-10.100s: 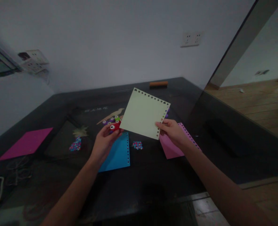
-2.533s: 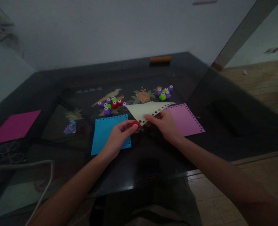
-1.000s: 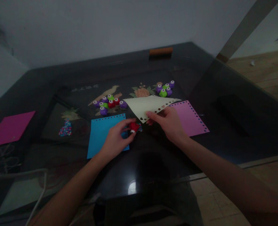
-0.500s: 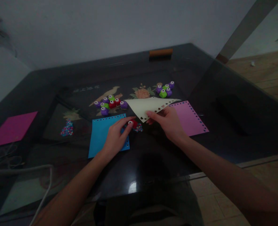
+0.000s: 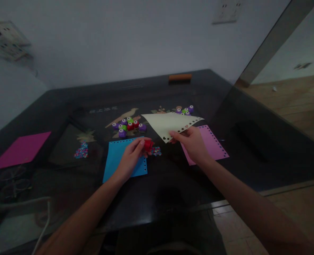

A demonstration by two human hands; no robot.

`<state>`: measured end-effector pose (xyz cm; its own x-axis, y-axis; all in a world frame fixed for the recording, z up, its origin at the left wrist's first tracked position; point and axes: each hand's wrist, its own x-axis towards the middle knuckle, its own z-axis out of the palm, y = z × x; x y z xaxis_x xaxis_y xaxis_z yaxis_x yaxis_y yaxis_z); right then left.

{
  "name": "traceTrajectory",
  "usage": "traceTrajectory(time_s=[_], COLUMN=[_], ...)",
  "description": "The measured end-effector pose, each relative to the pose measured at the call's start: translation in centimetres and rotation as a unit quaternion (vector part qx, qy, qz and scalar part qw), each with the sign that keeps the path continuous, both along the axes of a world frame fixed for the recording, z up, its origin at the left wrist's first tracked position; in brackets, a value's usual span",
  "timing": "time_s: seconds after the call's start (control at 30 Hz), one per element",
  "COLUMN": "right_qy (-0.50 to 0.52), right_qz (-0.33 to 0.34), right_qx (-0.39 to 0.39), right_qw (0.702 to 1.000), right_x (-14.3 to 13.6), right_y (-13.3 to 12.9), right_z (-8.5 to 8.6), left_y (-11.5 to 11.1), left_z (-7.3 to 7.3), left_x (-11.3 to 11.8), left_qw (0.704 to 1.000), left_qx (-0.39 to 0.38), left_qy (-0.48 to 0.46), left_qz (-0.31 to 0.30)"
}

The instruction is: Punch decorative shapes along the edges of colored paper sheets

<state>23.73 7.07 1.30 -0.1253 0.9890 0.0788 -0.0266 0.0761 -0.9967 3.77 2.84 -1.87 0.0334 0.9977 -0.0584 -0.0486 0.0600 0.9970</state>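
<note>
Between the fingers of my left hand [image 5: 133,152] is a small red craft punch [image 5: 148,145], tipped and lifted above the table. My right hand [image 5: 190,141] pinches a pale yellow paper sheet [image 5: 164,124] by its near edge. Star and heart shaped holes run along that edge, and the sheet is raised and slightly bent. Beneath my left hand lies a blue sheet [image 5: 114,156] with holes along its top and right edges. Under my right wrist rests a pink sheet [image 5: 212,143], also holed along its edges. Punched paper bits [image 5: 156,151] lie beside the red punch.
Several purple, green and red punches [image 5: 122,133] cluster behind the blue sheet. More punches [image 5: 190,108] stand partly hidden behind the yellow sheet. Another heap of confetti [image 5: 82,151] and a magenta sheet [image 5: 21,150] lie left. A brown cylinder [image 5: 180,77] rests at the table's back edge.
My left hand has turned the red punch over, so its white button no longer shows. The yellow sheet stays in my right hand. The camera view has tilted up.
</note>
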Motion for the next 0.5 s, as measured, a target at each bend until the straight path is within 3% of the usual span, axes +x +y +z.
traceTrajectory(time_s=[0.13,0.3,0.37,0.5], right_qy=[0.005,-0.05,-0.053,0.013], right_qz=[0.002,0.0,-0.017,-0.074], right_qx=[0.03,0.061,0.05,-0.007], right_qw=[1.0,0.997,0.997,0.997], right_x=[1.4,6.7,9.4,13.4], right_y=[0.6,1.0,1.2,2.0], right_z=[1.6,3.3,2.8,0.1], left_y=[-0.2,-0.2,-0.3,0.1], left_z=[0.6,1.1,1.5,2.5], left_x=[0.3,0.2,0.3,1.0], left_qw=[0.999,0.998,0.995,0.99], left_qx=[-0.024,0.008,0.018,0.051], left_qy=[-0.029,0.065,0.091,0.123], left_qz=[-0.001,-0.02,-0.028,-0.05])
